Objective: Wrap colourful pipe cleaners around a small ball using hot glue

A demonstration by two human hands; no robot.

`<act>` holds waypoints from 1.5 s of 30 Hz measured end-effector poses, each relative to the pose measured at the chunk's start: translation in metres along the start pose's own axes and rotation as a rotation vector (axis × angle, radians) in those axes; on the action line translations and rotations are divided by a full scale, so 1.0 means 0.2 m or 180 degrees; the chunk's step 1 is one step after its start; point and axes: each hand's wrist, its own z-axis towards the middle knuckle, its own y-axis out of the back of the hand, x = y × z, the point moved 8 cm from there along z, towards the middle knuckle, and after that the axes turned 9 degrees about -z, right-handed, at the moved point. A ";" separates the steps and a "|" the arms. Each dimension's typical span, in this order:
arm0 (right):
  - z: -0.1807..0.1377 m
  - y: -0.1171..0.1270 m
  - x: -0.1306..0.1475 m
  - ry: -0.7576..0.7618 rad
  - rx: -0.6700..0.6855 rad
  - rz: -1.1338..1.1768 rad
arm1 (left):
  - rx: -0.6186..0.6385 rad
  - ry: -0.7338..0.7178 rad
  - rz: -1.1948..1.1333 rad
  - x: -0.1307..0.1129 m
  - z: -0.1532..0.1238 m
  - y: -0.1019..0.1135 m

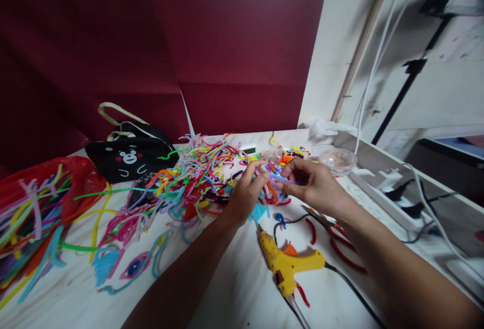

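My left hand is closed with its thumb and fingers around a multicoloured pipe-cleaner piece, showing orange, blue and purple strands. On its right side, my right hand pinches a light purple pipe cleaner between thumb and fingertips. Part of the piece is hidden by the fingers. A yellow hot glue gun lies on the table below the hands, with its nozzle toward them. Beside my right forearm lie scissors with red handles. Light blue fringed strands lie just under the piece.
Loose pipe cleaners are heaped behind and left of the hands. A red plastic bag of pipe cleaners and a black bag stand left. A blue-eyed pipe-cleaner shape lies in front. At right are a clear dish and power strip.
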 end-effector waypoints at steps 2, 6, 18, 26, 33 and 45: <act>0.00 0.00 0.00 -0.0040 0.0021 -0.0017 | 0.0053 -0.0036 0.0122 -0.01 0.00 0.00; 0.01 0.00 -0.01 -0.0060 0.0085 -0.0011 | 0.0134 -0.0056 0.0256 -0.01 0.00 -0.01; 0.01 -0.01 -0.02 -0.0224 0.0154 0.0051 | 0.0154 -0.0083 0.0286 0.00 0.00 0.00; 0.01 -0.02 -0.03 -0.0223 0.0090 -0.0010 | 0.0149 -0.0169 0.0331 0.00 0.00 0.00; 0.01 -0.02 -0.03 -0.0181 0.0076 -0.0011 | 0.0106 -0.0190 0.0422 -0.01 0.01 0.00; 0.03 -0.03 -0.06 -0.0298 0.0218 0.0220 | 0.0103 -0.0170 0.0406 -0.01 0.00 0.00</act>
